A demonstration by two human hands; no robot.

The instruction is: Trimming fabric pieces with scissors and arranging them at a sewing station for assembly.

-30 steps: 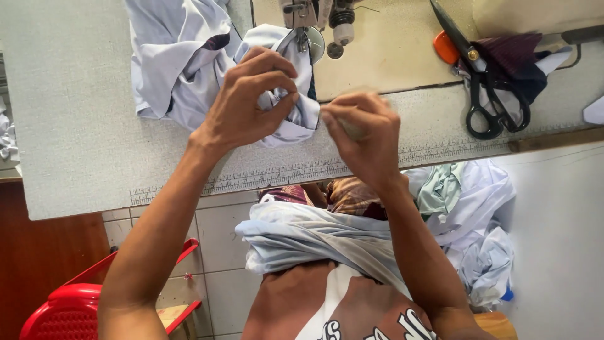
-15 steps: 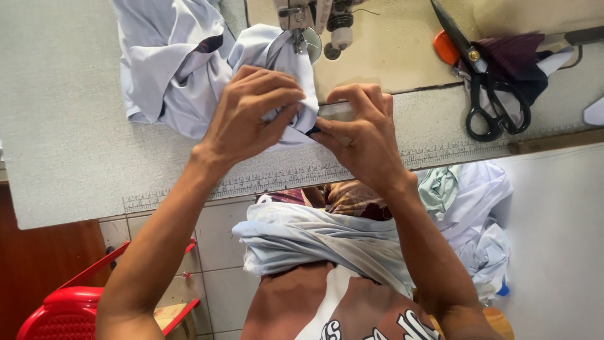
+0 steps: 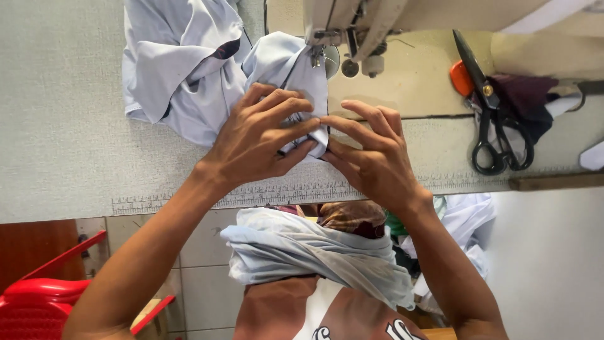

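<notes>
A grey desk (image 3: 56,126) carries a cream sewing machine (image 3: 352,25) at its top edge, with a printed ruler strip (image 3: 189,200) along the near edge. A pale blue garment (image 3: 182,69) lies bunched left of the needle. The left hand (image 3: 255,141) and right hand (image 3: 374,157) meet on its folded edge just below the presser foot, fingers pinched together on the cloth. Black scissors (image 3: 497,126) lie well to the right, beside an orange object (image 3: 460,79).
</notes>
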